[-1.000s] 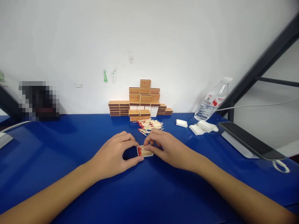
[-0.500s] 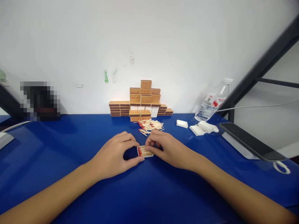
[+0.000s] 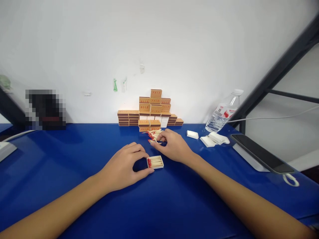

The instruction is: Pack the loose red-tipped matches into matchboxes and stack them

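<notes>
My left hand grips the left end of a small white matchbox tray between thumb and forefinger. A layer of red-headed matches lies in the tray, heads to the left. Behind it, my right hand is at a loose pile of matches on the table. Its thumb is stretched out in front and apart from its bent fingers, and the hand covers the pile's right part. Right behind the pile, stacked matchboxes stand against the wall.
Several white matchbox trays lie at the right on the blue table. Beyond them are a leaning water bottle, a white cable and a dark phone. A blurred dark object stands at the left.
My right hand has moved from the tray back to the match pile, uncovering the tray's right end. My left hand keeps its hold on the tray. The view has shifted slightly.
</notes>
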### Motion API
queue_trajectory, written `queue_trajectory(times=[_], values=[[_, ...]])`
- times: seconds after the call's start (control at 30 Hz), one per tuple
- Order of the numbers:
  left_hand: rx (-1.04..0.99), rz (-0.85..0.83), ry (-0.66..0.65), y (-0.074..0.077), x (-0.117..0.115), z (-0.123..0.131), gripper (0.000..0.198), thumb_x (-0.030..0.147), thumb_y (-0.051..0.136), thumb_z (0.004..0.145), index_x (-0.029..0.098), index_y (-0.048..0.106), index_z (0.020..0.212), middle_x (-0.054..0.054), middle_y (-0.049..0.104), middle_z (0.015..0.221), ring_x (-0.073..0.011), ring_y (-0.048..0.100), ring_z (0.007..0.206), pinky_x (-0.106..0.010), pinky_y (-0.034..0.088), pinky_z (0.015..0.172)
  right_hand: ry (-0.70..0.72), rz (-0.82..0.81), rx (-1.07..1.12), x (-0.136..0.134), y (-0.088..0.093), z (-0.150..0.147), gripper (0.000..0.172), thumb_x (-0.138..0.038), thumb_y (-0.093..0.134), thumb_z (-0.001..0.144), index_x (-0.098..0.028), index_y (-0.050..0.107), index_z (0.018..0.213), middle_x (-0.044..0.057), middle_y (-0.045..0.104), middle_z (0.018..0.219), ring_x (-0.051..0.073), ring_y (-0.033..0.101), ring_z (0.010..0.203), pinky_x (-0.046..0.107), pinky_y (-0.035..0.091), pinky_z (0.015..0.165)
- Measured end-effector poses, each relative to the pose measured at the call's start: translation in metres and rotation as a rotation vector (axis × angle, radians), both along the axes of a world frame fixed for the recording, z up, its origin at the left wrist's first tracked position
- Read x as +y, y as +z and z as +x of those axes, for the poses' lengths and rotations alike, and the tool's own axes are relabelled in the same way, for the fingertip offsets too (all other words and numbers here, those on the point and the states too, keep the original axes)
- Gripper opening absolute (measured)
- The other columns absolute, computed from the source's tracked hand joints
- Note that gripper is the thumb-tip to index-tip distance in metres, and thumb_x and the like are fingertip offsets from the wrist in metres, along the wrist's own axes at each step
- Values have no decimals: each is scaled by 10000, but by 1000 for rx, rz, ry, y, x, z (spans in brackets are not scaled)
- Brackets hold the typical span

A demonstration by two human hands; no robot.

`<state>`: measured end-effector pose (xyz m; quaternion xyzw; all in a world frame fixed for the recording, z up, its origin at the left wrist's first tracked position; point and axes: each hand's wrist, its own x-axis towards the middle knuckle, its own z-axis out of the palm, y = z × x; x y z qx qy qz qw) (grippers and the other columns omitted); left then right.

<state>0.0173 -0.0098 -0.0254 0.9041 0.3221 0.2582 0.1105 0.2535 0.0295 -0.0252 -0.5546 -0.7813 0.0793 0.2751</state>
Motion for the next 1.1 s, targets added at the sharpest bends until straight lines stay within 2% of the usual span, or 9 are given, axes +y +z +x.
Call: queue_trajectory(times=[0.17,0.4,0.57,0.73,0.9,1.1], values=[[14,-12,6,-1,0,1,264,439,737,936,211,758,1068,-65,714,1060,-244,638,978,-443,551,921,36,-11,-70,5,-2,-5,182,-331,708,954,-202,654,837,49,676,942,193,622,857,331,442,778],[28,-10,13,0,1,-1,286,442,728,944,198,748,1094,-70,716,1066,-251,633,988,-455,539,934,149,-92,-162,2,3,8,168,-276,621,1035,-192,605,890,64,634,1000,174,588,817,318,452,767],[30,15,42,-1,3,-2,278,435,728,944,195,747,1083,-71,713,1061,-251,630,984,-451,535,930,185,-89,-133,-6,7,20,153,-207,534,1058,-195,577,911,71,608,1008,183,585,830,325,462,768],[8,13,76,-3,4,-3,255,429,739,938,205,743,1061,-58,715,1047,-245,625,971,-442,533,910,312,-22,6,-24,16,21,156,-240,505,1082,-207,572,945,45,598,986,173,575,832,309,466,761],[-33,32,47,-2,3,-4,261,421,745,938,201,741,1078,-57,718,1048,-235,633,969,-428,534,914,411,-51,-44,-43,17,10,76,-232,566,1063,-203,622,1020,50,620,1032,183,601,901,317,478,790],[-50,42,27,0,5,-3,262,415,742,941,197,752,1085,-62,716,1042,-227,641,951,-412,546,891,406,-37,-53,-42,15,15,73,-229,599,1047,-203,667,1055,46,620,1017,181,600,906,311,469,777]])
